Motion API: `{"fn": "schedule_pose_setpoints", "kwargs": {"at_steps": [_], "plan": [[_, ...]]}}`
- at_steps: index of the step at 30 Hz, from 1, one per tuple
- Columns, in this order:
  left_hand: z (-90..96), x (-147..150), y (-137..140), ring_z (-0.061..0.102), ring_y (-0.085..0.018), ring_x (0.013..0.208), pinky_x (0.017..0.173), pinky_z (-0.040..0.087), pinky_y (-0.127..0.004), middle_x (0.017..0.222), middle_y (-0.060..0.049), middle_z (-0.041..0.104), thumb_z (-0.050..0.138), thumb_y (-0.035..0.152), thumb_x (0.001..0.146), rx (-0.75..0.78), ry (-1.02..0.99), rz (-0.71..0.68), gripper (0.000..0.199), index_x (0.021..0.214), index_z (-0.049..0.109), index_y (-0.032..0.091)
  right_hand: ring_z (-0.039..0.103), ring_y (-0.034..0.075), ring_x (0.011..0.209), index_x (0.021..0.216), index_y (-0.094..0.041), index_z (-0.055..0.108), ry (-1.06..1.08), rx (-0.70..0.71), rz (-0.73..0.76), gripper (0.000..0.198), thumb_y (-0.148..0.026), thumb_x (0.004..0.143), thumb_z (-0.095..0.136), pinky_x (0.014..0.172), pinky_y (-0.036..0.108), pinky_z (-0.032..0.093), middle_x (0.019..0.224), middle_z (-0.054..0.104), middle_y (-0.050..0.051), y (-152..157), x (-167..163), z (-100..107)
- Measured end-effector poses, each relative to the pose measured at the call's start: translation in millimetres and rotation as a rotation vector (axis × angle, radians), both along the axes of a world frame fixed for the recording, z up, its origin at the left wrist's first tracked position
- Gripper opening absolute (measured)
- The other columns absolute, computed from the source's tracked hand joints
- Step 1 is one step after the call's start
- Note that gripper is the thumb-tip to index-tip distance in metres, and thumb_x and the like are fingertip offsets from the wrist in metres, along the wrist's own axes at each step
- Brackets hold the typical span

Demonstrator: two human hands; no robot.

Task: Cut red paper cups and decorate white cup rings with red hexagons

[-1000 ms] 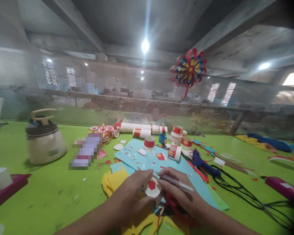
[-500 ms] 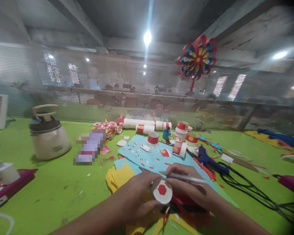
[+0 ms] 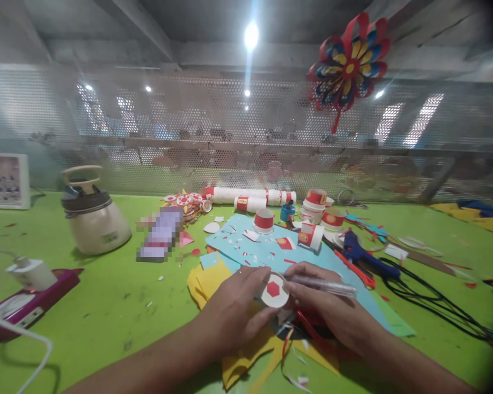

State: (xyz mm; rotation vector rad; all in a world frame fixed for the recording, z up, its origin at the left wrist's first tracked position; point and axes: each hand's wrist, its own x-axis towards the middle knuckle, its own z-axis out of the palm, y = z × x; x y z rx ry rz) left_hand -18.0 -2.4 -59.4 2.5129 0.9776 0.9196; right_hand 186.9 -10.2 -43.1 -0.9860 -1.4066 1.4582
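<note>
Between the thumb and fingers of my left hand (image 3: 248, 301) is a white paper disc (image 3: 276, 299) with a red hexagon in its middle, its face turned towards me. My right hand (image 3: 322, 301) is closed round a slim pen-like tool (image 3: 324, 284) with a clear, silvery barrel; its tip is at the disc's upper right edge, too blurred to tell pen from craft knife. My right fingertips touch or nearly touch the disc's right side. Under both hands lie yellow paper (image 3: 246, 361), red strips and small scraps, partly hidden.
Blue paper (image 3: 234, 238) strewn with cuttings lies ahead, with red-and-white paper cups (image 3: 263, 220). A blue glue gun (image 3: 363, 254) and its black cable (image 3: 431, 306) lie right. Left are a cream flask (image 3: 98, 224), a pixelated phone-like object (image 3: 162, 232) and a purple power strip (image 3: 61, 282).
The view has shifted, so most table things sit higher and further right. My hands still hold the disc and the pen-like tool; the tool's tip now shows less beside the disc.
</note>
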Motion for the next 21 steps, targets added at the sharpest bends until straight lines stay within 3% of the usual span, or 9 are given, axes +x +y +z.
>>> {"fn": "schedule_pose_setpoints", "kwargs": {"at_steps": [9, 14, 17, 21], "plan": [[-0.4, 0, 1, 0.052, -0.029, 0.111, 0.093, 0.044, -0.05, 0.121, -0.014, 0.056, 0.059, 0.029, 0.084, -0.072, -0.001, -0.023, 0.047, 0.127, 0.041, 0.021, 0.06, 0.014, 0.064, 0.085, -0.019, 0.059, -0.011, 0.023, 0.012, 0.016, -0.033, 0.082, 0.066, 0.057, 0.024, 0.047, 0.07, 0.063, 0.0, -2, -4, -2], [7.7, 2, -1, 0.056, -0.025, 0.102, 0.087, 0.047, -0.042, 0.109, -0.01, 0.061, 0.053, 0.031, 0.088, -0.124, 0.0, -0.093, 0.029, 0.115, 0.051, 0.022, 0.058, 0.017, 0.067, 0.087, -0.019, 0.06, -0.177, 0.183, -0.022, 0.021, -0.04, 0.084, 0.061, 0.059, 0.029, 0.046, 0.074, 0.061, 0.003, -5, -2, 5], [8.0, 3, -1, 0.055, -0.025, 0.102, 0.087, 0.047, -0.041, 0.111, -0.01, 0.061, 0.055, 0.03, 0.087, -0.123, -0.01, -0.129, 0.034, 0.119, 0.05, 0.022, 0.057, 0.017, 0.065, 0.089, -0.02, 0.06, -0.265, 0.237, -0.048, 0.023, -0.042, 0.084, 0.06, 0.056, 0.029, 0.045, 0.073, 0.061, 0.003, -5, 1, 5], [5.4, 2, -1, 0.054, -0.026, 0.106, 0.09, 0.045, -0.041, 0.116, -0.01, 0.06, 0.059, 0.029, 0.084, -0.118, -0.007, -0.173, 0.048, 0.13, 0.043, 0.023, 0.058, 0.018, 0.068, 0.091, -0.02, 0.06, -0.306, 0.229, 0.025, 0.021, -0.041, 0.087, 0.057, 0.059, 0.028, 0.047, 0.077, 0.063, 0.004, -2, 2, 0]]}}
